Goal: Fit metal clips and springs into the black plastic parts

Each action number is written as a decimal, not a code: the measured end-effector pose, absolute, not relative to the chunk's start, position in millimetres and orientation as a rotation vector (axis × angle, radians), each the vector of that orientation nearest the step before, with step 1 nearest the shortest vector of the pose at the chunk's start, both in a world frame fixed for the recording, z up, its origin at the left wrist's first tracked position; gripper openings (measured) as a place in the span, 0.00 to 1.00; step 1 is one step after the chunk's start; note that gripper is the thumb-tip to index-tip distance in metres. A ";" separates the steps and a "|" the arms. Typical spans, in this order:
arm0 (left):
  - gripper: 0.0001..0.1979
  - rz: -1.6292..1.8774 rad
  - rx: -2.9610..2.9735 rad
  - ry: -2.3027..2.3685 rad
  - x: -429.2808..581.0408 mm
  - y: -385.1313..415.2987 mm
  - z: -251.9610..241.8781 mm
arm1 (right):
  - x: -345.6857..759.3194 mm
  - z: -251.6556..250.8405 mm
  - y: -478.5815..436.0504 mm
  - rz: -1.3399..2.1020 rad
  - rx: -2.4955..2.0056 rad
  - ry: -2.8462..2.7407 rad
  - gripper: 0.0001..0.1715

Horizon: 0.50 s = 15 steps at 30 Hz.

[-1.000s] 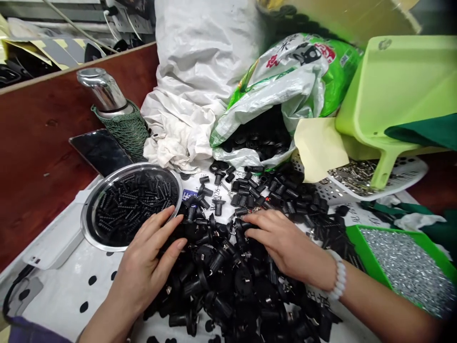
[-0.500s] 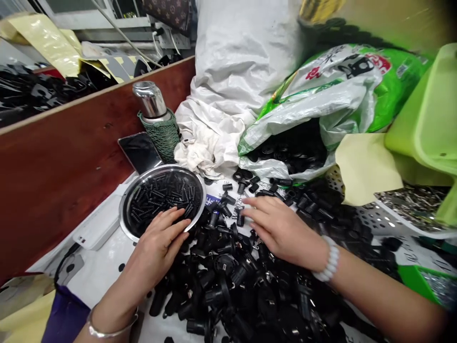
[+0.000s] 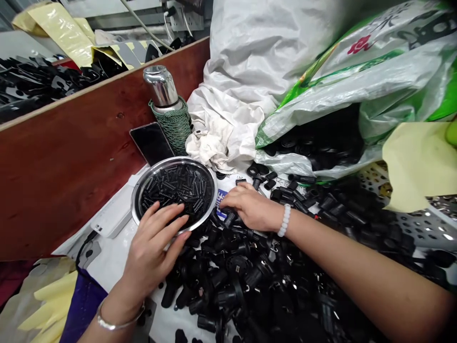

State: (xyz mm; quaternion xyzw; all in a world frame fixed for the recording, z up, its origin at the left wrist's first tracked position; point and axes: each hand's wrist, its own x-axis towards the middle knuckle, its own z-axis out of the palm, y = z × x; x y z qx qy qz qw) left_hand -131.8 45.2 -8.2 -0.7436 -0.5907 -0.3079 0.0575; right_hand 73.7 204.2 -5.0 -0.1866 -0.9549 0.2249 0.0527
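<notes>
My left hand (image 3: 157, 240) is open, its fingers spread over the near rim of a round metal tray (image 3: 134, 209). In the tray lies a heap of small black screw-like pieces with ridges (image 3: 178, 188). My right hand (image 3: 252, 208) is just right of the tray, at the top of a pile of black plastic fittings (image 3: 228, 286). Its fingers are curled and drawn together, pointing down among the pieces. Whatever is between those fingertips is hidden. Some fittings in the pile show small metal parts.
Behind the tray stand a flask (image 3: 171, 119) in a green net and a dark-screened phone (image 3: 152, 143). A red-brown board (image 3: 71, 176) borders the left. Back right is an open green-and-white sack (image 3: 321, 128) holding black parts. A white power strip (image 3: 110, 224) lies left of the tray.
My right hand has moved left, closer to the tray, and its fingers have curled together. My left hand remains at the tray's near rim. The whole view has shifted somewhat.
</notes>
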 end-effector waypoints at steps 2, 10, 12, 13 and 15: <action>0.14 -1.105 -2.159 -1.786 -127.4 32.3 -8.3 | 82.1 -2.3 205.2 0.717 -0.608 -2.895 0.24; 0.18 -0.907 -2.126 -2.003 -118.2 7.6 -43.9 | 116.5 1.7 216.0 0.797 -0.786 -2.769 0.23; 0.21 -0.878 -2.130 -2.056 -117.9 6.2 -50.6 | 123.9 1.9 218.0 0.823 -0.826 -2.707 0.21; 0.23 -0.869 -2.131 -2.101 -117.8 5.9 -52.7 | 127.5 2.2 219.0 0.839 -0.845 -2.671 0.21; 0.26 -0.863 -2.148 -2.191 -117.3 6.5 -54.5 | 134.4 3.0 221.2 0.872 -0.877 -2.596 0.20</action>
